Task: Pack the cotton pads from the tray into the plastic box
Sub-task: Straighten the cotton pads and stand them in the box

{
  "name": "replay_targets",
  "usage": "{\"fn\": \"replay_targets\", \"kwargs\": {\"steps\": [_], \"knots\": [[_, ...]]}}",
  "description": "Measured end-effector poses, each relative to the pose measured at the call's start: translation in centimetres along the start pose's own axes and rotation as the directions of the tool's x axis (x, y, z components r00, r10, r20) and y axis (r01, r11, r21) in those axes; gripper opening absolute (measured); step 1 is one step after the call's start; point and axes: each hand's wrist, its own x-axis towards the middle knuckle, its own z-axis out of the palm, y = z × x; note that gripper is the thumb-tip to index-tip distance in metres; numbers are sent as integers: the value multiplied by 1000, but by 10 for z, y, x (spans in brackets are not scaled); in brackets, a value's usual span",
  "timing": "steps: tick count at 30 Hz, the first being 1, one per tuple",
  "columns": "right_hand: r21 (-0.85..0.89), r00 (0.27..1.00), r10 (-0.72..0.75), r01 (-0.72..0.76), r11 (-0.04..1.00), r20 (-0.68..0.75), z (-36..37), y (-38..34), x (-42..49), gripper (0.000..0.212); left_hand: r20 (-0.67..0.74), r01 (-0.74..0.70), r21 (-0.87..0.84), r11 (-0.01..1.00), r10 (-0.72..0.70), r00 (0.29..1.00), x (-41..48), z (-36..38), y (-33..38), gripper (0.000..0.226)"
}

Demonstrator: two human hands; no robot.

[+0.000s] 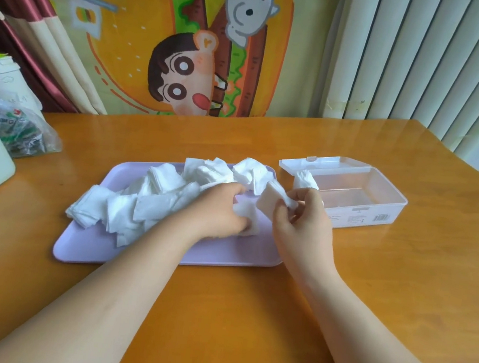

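Your right hand (303, 219), nearer the plastic box (363, 220) just to its right, pinched a stack of cotton pads (269, 198); your left hand (222, 211) gripped pads (246, 216) on the tray (162, 258).

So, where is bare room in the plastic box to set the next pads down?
The plastic box is bare from the few pads at its left end to its right wall. The tray is crowded under the heap, bare along its near rim.
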Motion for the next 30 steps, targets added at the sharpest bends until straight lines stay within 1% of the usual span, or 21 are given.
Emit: {"fn": "replay_targets", "kwargs": {"steps": [2,3,6,7,8,10,11,13,15,16,18,20,22,24,28,30], "knots": [[-6,1000,8,-8,1000,3,0,1,0,15,-8,20,-42,999,-20,1000,-7,0,-7,26],[-8,1000,16,-16,1000,7,1,1,0,15,-30,6,-77,997,-9,1000,-11,0,-11,26],[1,998,59,-59,998,29,3,4,2,13,-184,-112,-232,966,70,980,-23,-3,-23,31],[11,997,73,-74,997,36,3,6,3,12,-224,-137,-325,936,65,972,-26,-4,-25,29],[26,995,86,-87,996,42,3,8,4,13,-231,-143,-442,886,42,972,-30,-5,-27,24],[56,993,105,-108,993,60,3,10,6,12,-167,-123,-628,768,20,986,-37,-4,-30,18],[71,991,110,-115,991,73,3,10,6,12,-134,-123,-664,738,45,990,-39,-2,-32,15],[94,990,101,-111,989,101,3,9,6,12,-103,-153,-669,727,113,988,-41,3,-33,11],[106,989,62,-76,991,133,1,8,6,10,-111,-200,-658,726,169,979,-42,9,-32,18],[110,989,39,-55,992,146,0,6,7,12,-123,-222,-646,730,187,975,-42,11,-31,19],[107,982,8,-28,994,187,-2,4,7,21,-142,-252,-614,748,210,967,-42,15,-31,14],[141,966,3,-41,989,258,-2,3,7,24,-164,-267,-587,764,211,964,-41,18,-33,11],[183,949,-5,-56,981,315,-2,5,7,21,-211,-274,-565,778,185,960,-39,21,-36,14],[181,945,-27,-35,983,326,-1,7,6,20,-245,-281,-563,778,168,955,-37,21,-38,17],[169,923,-82,19,985,375,-5,4,4,22,-250,-284,-569,772,166,954,-37,21,-38,21],[161,913,-84,20,987,399,-6,3,2,21,-266,-284,-587,758,151,952,-38,21,-38,20]]}}
